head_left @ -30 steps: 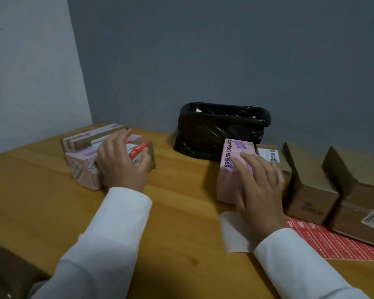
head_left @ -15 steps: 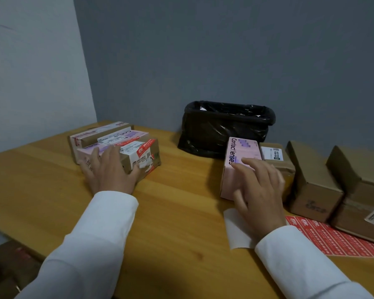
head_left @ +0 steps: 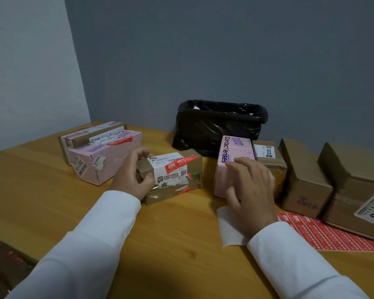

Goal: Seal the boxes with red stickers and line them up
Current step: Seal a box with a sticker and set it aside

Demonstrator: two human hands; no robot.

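1. Cardboard first: my left hand (head_left: 136,175) has its fingers and thumb curled round the near end of the small brown cardboard box with the red sticker across its top (head_left: 173,175), which lies on the wooden table (head_left: 52,190) in the gap between the two groups.
2. My right hand (head_left: 252,186) lies with fingers nearly straight over the top front edge of the upright pink "Contact lenses" carton (head_left: 233,154); I see no red sticker on it.
3. Handling, as I judge it: the brown box looks light and stiff, but its taped, glossy side could slide in the grip, so the bare cardboard ends are the places to hold. The pink carton is thin card; firm squeezing would dent it.
4. Count on my left: two boxes side by side, a pink box with a red sticker (head_left: 108,156) and a brown-and-white box behind it (head_left: 91,134).
5. Count on my right: the pink carton, then three brown boxes, the first being a small labelled one (head_left: 268,158).
6. That makes seven boxes, plus one red sticker sheet (head_left: 324,234), one white backing paper (head_left: 229,225) and one black-lined bin (head_left: 220,124).
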